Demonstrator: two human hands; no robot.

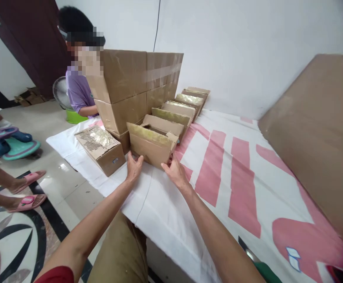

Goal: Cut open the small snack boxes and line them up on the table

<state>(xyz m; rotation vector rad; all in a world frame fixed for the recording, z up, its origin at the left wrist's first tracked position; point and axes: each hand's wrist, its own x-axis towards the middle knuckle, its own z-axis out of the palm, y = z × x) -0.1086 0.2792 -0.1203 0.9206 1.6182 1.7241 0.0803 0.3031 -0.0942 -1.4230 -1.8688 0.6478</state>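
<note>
An open cardboard box (pixel 150 148) stands at the near end of a row, its front flap raised with a yellowish strip of tape along the top. My left hand (pixel 134 167) grips its lower left corner, thumb on the near face. On the right corner, my right hand (pixel 175 169) holds the same box, its fingers partly hidden behind the side. Behind it, more open cardboard boxes (pixel 173 115) run back in a line with flaps up. Left of my left hand sits a taped, closed cardboard box (pixel 100 149) with printing on top.
Stacked closed boxes (pixel 127 78) form a wall beside the row. A person in a purple shirt (pixel 78 92) is behind it. The table wears a white and pink cloth (pixel 215 169). A large brown board (pixel 315 129) leans at right. Another person's feet in pink slippers (pixel 28 202) are at left.
</note>
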